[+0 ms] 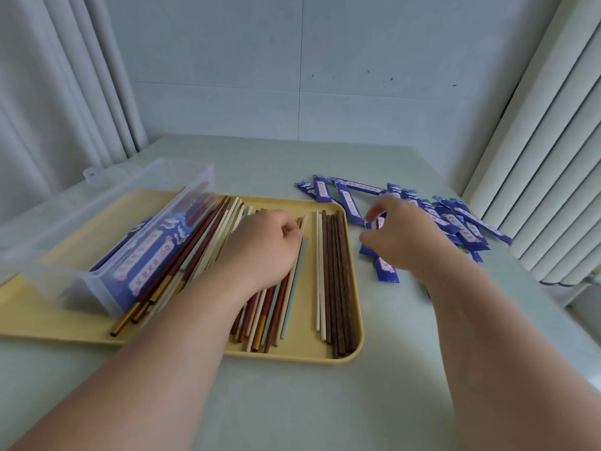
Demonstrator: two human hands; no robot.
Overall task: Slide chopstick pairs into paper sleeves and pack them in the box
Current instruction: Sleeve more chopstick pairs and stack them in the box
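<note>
Roughly a third in, by my reading; hard to be firmer. The clear box (pixel 65 229) sits on the 9 o'clock side of the yellow tray (pixel 305 354). It holds some sleeved pairs (pixel 146 255), but the count is unclear through the plastic. Many loose chopsticks (pixel 276 307) lie unsleeved on the tray, with a dark brown set (pixel 340 281) at its 3 o'clock edge. The pile of paper sleeves (pixel 455 222) on the bench (pixel 325 402), at 2 o'clock from the tray, is well stocked. Most of the sleeving and packing looks left to do.

Left hand (pixel 263 245): on the loose chopsticks mid-tray, fingers curled down, seemingly pinching a pale stick near its far end. Right hand (pixel 403 236): at the pile's near edge, thumb and fingers pinching a single sleeve (pixel 377 222).

Axes: loose chopsticks run 6 to 12 o'clock, leaning slightly toward 1, with the gold-capped ends at 6. The box and the sticks against it run 7 to 1. Sleeves lie mostly 10 to 4, some askew.
</note>
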